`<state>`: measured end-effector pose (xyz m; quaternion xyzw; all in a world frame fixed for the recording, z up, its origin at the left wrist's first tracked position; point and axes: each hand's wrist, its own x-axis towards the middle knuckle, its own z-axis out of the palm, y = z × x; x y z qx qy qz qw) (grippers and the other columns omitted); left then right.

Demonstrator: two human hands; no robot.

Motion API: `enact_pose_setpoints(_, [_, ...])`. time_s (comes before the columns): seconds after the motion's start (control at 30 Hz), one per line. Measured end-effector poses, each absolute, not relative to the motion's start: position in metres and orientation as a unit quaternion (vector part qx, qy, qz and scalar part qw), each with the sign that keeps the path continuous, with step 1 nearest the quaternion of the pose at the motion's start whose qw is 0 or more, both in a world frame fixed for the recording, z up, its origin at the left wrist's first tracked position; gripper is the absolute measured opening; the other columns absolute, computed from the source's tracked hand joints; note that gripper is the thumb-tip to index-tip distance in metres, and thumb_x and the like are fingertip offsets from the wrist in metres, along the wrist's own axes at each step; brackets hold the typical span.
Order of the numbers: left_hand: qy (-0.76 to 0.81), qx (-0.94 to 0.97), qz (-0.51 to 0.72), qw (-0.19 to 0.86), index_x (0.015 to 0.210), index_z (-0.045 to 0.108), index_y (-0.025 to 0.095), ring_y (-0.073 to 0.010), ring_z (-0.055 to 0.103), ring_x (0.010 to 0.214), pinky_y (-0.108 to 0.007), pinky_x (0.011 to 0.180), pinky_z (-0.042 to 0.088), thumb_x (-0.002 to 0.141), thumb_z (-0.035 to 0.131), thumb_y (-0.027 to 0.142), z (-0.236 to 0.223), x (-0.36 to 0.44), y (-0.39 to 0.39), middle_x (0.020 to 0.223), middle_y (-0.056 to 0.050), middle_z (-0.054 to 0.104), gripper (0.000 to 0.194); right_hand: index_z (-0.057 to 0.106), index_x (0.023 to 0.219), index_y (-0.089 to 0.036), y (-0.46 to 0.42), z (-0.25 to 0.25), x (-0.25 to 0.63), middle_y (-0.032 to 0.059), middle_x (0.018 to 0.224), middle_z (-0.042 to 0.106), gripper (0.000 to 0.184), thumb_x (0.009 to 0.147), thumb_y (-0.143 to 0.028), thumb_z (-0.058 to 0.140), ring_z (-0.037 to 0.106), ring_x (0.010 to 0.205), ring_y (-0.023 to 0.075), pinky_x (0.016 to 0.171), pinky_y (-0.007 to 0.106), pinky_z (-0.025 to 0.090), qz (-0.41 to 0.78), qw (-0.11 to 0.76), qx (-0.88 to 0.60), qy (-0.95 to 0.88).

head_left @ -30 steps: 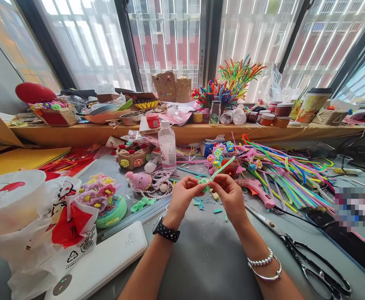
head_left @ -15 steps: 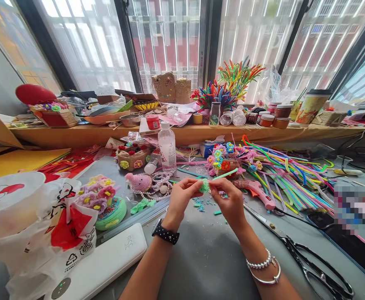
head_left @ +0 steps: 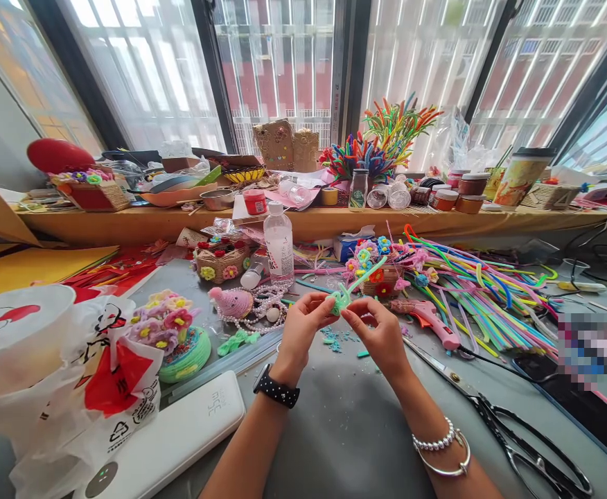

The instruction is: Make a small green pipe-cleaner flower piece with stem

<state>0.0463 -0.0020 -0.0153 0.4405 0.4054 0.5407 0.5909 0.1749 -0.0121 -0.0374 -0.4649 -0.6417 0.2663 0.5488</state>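
Chenille stem (head_left: 341, 301), mint green, is bunched into small loops between the two hands, held up above the grey tabletop (head_left: 329, 430), with one loose tail slanting up to the right. Half a second ago that tail lay flatter and the loops looked like one tight clump; now the tail stands higher and the loops show more openly. I take it the piece has been turned in the fingers, and that its shaping is under way rather than finished.

The left hand (head_left: 306, 326) pinches the loops from the left with thumb and forefinger. The right hand (head_left: 379, 331) has thumb and forefinger closed at their lower right edge, with the tail rising above them; how firmly it grips, I can't tell.

Just beyond the fingers, blue-green trimmings (head_left: 335, 338) lie scattered. To the right rest a pink glue gun (head_left: 431, 322) and long black-handled scissors (head_left: 477, 398), both untouched, and past the gun a spread of coloured stems (head_left: 506, 315). To the left sit a green bow-like piece (head_left: 238, 343), a pink crocheted figure (head_left: 235, 303) amid pearl strands (head_left: 249, 321), and a white power bank (head_left: 189, 430). Farther back stands a clear bottle (head_left: 279, 242), before the cluttered windowsill (head_left: 314, 225).
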Motion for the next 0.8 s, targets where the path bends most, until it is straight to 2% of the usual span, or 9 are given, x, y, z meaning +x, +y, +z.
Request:
enact_pose_setpoints(0.17, [0.414, 0.468, 0.533, 0.570, 0.076, 0.055, 0.012, -0.0103, 0.055, 0.067, -0.023, 0.065, 0.048, 0.060, 0.065, 0.028, -0.017, 0.047, -0.002, 0.072, -0.002, 0.058, 0.024, 0.054, 0.072, -0.014, -0.012, -0.037, 0.174, 0.0020, 0.070, 0.054, 0.019, 0.076, -0.033, 0.049, 0.050, 0.063, 0.0099, 0.056, 0.020, 0.043, 0.246, 0.540, -0.463, -0.658])
enact_pose_setpoints(0.3, [0.429, 0.491, 0.521, 0.552, 0.069, 0.056, 0.012, -0.0094, 0.054, 0.060, -0.021, 0.058, 0.047, 0.057, 0.067, 0.026, -0.017, 0.044, 0.001, 0.064, -0.001, 0.058, 0.022, 0.053, 0.071, -0.014, -0.012, -0.038, 0.175, 0.0021, 0.069, 0.053, 0.018, 0.077, -0.031, 0.048, 0.048, 0.062, 0.0094, 0.055, 0.019, 0.041, 0.230, 0.528, -0.460, -0.676])
enact_pose_setpoints(0.53, [0.444, 0.487, 0.459, 0.596, 0.061, 0.057, 0.011, -0.0092, 0.054, 0.053, -0.021, 0.056, 0.045, 0.046, 0.073, 0.027, -0.010, 0.031, 0.003, 0.057, -0.001, 0.059, 0.027, 0.053, 0.071, -0.014, -0.011, -0.037, 0.177, 0.0023, 0.069, 0.052, 0.017, 0.078, -0.029, 0.046, 0.047, 0.063, 0.0099, 0.056, 0.019, 0.039, 0.224, 0.509, -0.442, -0.704])
enact_pose_setpoints(0.67, [0.434, 0.473, 0.453, 0.619, 0.061, 0.056, 0.012, -0.0082, 0.053, 0.053, -0.020, 0.057, 0.045, 0.047, 0.072, 0.026, -0.008, 0.028, 0.002, 0.058, 0.000, 0.058, 0.026, 0.052, 0.072, -0.014, -0.010, -0.037, 0.177, 0.0022, 0.069, 0.052, 0.021, 0.076, -0.035, 0.048, 0.047, 0.061, 0.0101, 0.054, 0.020, 0.040, 0.291, 0.509, -0.425, -0.690])
enact_pose_setpoints(0.8, [0.422, 0.462, 0.462, 0.628, 0.067, 0.057, 0.013, -0.0091, 0.055, 0.059, -0.023, 0.064, 0.046, 0.051, 0.071, 0.026, -0.010, 0.031, 0.002, 0.062, 0.000, 0.059, 0.025, 0.052, 0.075, -0.014, -0.009, -0.038, 0.177, 0.0029, 0.070, 0.052, 0.027, 0.072, -0.040, 0.050, 0.048, 0.059, 0.0100, 0.050, 0.020, 0.041, 0.369, 0.527, -0.429, -0.634])
